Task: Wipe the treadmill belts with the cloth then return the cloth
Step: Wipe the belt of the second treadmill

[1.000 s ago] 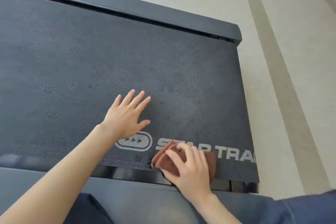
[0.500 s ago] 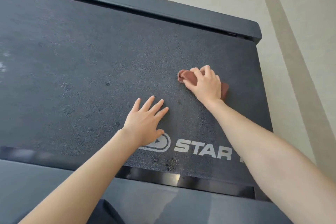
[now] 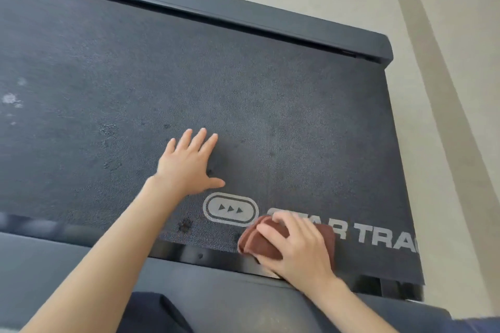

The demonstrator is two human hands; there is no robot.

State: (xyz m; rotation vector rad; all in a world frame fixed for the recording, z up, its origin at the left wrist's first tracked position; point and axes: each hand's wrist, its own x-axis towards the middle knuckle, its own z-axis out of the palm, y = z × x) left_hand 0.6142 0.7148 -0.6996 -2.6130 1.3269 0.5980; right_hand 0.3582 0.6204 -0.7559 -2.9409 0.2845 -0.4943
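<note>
The dark grey treadmill belt (image 3: 257, 94) fills most of the view, with a white STAR TRAC logo (image 3: 378, 238) near its front edge. My left hand (image 3: 189, 165) lies flat on the belt with straight fingers, just behind the arrow emblem (image 3: 230, 208). My right hand (image 3: 297, 246) presses a folded brown cloth (image 3: 257, 242) onto the belt's near edge, its fingers curled over the cloth and covering the first letters of the logo. Part of the cloth is hidden under the hand.
A dark side rail (image 3: 243, 11) runs along the belt's far edge and another (image 3: 81, 259) along the near edge. Pale floor with beige stripes (image 3: 446, 89) lies to the right. Dark spots (image 3: 185, 224) and whitish smudges (image 3: 10, 100) mark the belt.
My right hand has drawn the cloth back from the belt's far right area to the near edge over the logo. My left hand has stayed flat in the same spot.
</note>
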